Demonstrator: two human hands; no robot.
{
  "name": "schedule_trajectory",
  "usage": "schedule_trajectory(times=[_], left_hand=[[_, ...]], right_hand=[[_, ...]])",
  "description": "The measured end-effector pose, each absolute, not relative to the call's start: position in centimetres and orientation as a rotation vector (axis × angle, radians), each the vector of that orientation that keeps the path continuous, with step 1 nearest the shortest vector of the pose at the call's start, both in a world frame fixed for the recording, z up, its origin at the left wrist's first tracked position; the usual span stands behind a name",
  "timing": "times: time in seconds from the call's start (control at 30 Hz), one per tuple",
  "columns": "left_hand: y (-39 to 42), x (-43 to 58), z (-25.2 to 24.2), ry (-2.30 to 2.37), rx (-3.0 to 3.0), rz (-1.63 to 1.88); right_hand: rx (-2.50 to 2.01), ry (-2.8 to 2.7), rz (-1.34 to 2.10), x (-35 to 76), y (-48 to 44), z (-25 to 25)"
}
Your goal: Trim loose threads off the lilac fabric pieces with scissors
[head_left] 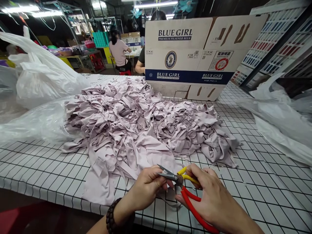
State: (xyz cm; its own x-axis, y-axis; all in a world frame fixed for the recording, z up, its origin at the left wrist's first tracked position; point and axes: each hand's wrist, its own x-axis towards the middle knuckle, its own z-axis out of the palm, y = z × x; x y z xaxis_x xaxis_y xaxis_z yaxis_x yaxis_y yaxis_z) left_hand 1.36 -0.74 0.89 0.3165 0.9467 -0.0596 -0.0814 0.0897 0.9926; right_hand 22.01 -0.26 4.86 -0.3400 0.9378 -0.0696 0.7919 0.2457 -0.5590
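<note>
My right hand [212, 198] grips a pair of thread snips [181, 182] with yellow and red handles; the metal blades point left. My left hand [148, 185], a dark bead bracelet on its wrist, is curled with its fingertips at the blades, pinching something too small to make out. Both hands hover over the near edge of the grid-patterned table [255, 185]. Just beyond them lies a large heap of pale lilac fabric pieces [136, 120], with one flat piece [102, 185] reaching toward the table edge beside my left hand.
A large "Blue Girl" cardboard box [195, 55] stands behind the heap. Clear and white plastic bags [41, 78] lie at the left, more plastic bags [280, 120] at the right. A person [119, 52] stands in the background among shelves.
</note>
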Motion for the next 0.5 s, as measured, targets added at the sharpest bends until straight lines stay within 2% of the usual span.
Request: schedule_trajectory(times=[0.5], left_hand=[[-0.84, 1.05, 1.05, 0.961, 1.231, 0.934]], right_hand=[[-1.494, -2.329, 0.523, 21.65, -0.24, 4.85]])
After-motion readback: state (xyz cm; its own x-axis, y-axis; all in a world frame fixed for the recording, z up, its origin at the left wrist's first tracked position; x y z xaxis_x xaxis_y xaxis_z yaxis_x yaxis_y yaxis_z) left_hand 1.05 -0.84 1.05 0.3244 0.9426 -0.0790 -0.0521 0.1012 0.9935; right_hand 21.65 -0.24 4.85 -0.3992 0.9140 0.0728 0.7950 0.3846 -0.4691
